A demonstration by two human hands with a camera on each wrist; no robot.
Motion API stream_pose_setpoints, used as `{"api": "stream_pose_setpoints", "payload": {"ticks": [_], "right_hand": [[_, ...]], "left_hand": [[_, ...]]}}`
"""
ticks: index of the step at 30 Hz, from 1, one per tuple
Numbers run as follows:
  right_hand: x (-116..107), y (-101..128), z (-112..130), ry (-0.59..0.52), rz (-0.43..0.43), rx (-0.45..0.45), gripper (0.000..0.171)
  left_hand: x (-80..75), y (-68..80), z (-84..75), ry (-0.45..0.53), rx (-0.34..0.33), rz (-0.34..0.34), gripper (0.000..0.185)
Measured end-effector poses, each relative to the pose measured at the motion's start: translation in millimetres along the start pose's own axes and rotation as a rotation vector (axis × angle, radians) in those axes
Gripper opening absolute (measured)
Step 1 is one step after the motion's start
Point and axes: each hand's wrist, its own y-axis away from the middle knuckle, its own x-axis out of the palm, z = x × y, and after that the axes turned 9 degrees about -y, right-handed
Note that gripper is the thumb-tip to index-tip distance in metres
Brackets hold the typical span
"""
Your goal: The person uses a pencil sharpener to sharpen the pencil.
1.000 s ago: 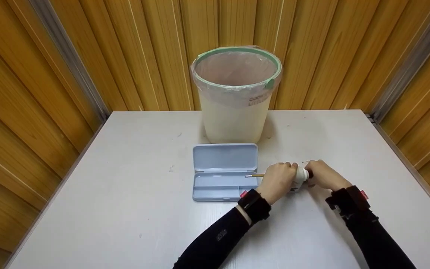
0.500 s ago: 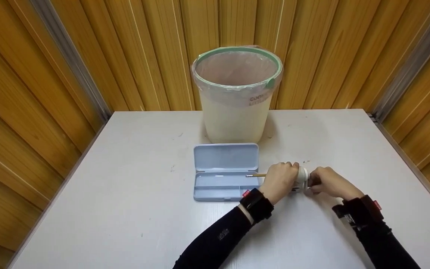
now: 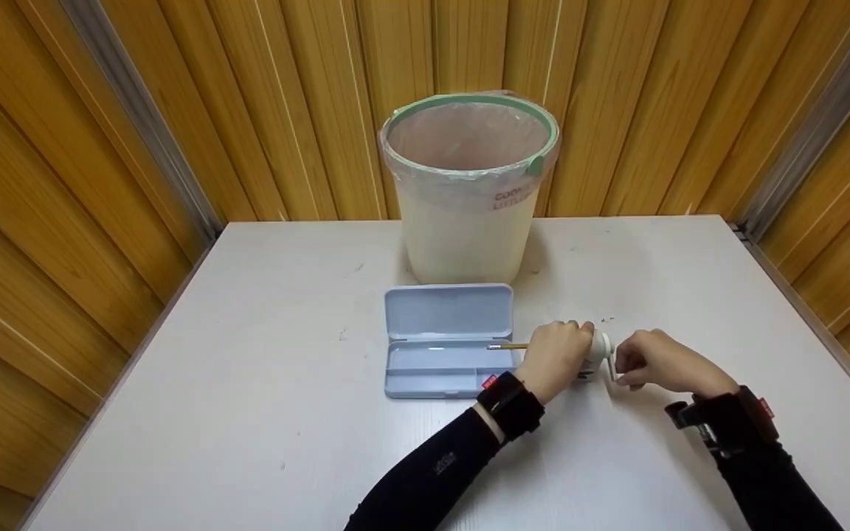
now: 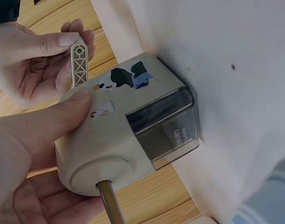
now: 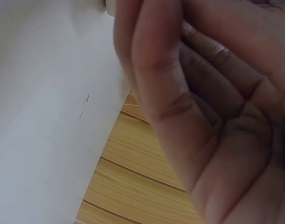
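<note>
My left hand [image 3: 558, 358] grips a white hand-crank pencil sharpener [image 4: 105, 135] from above on the table. The sharpener has cartoon stickers and a clear dark shavings drawer [image 4: 165, 128]. A pencil [image 3: 508, 346] sticks out of its front, eraser end pointing left toward the open case. At the sharpener's other end, my right hand [image 3: 665, 361] has its thumb and curled fingers at the outer end of the crank arm [image 4: 79, 65]; the knob is hidden by the fingers. The right wrist view is mostly filled by the curled fingers [image 5: 161, 84].
An open light-blue pencil case [image 3: 448, 313] lies left of the sharpener, its lid raised toward the back. Behind it stands a tall cream bin [image 3: 462, 228] with a green rim and plastic liner. Wood-patterned panels [image 3: 307, 110] enclose the white table [image 3: 248, 354].
The right hand has moved a little right and toward the person, and the crank arm has come into sight, pointing down. The left hand, sharpener and pencil stay nearly in place.
</note>
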Motion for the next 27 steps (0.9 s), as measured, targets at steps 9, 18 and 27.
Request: {"api": "stream_pose_setpoints", "payload": {"ticks": [9, 18, 27], "right_hand": [[-6.8, 8.1, 7.2, -0.029, -0.030, -0.007, 0.007], [-7.6, 9.2, 6.6, -0.037, -0.035, -0.009, 0.006], [-8.9, 8.8, 2.9, -0.082, -0.042, -0.046, 0.006]], "left_hand": [[-2.8, -0.6, -1.7, -0.015, 0.002, 0.032, 0.020], [-2.9, 0.0, -3.6, -0.016, -0.013, 0.041, 0.021], [-3.7, -0.9, -3.3, -0.036, -0.035, 0.028, 0.019]]}}
